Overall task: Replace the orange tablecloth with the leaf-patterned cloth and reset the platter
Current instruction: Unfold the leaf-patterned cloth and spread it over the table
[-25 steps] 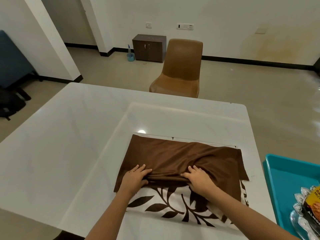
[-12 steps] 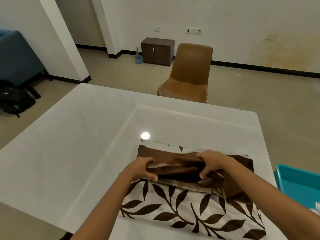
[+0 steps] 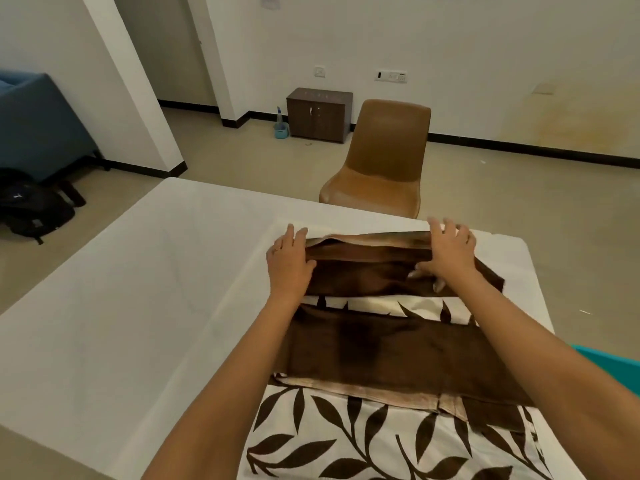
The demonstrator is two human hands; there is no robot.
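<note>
The leaf-patterned cloth (image 3: 391, 434), cream with dark brown leaves and a wide plain brown band, lies partly unfolded on the right half of the white table (image 3: 114, 323). My left hand (image 3: 289, 263) and my right hand (image 3: 446, 252) both reach far over the table. Each one grips the far folded edge of the cloth, thumb under and fingers over, lifting a flap whose pale underside shows. No orange cloth and no platter are in view.
A tan chair (image 3: 382, 168) stands past the table's far edge. A teal tray's corner (image 3: 609, 362) shows at the right. A small dark cabinet (image 3: 318, 114) and a spray bottle stand by the wall; a black bag (image 3: 34, 211) lies on the floor at the left.
Both hands have carried the cloth's folded edge away from me toward the far side of the table, opening another fold. More of the leaf pattern is uncovered near me.
</note>
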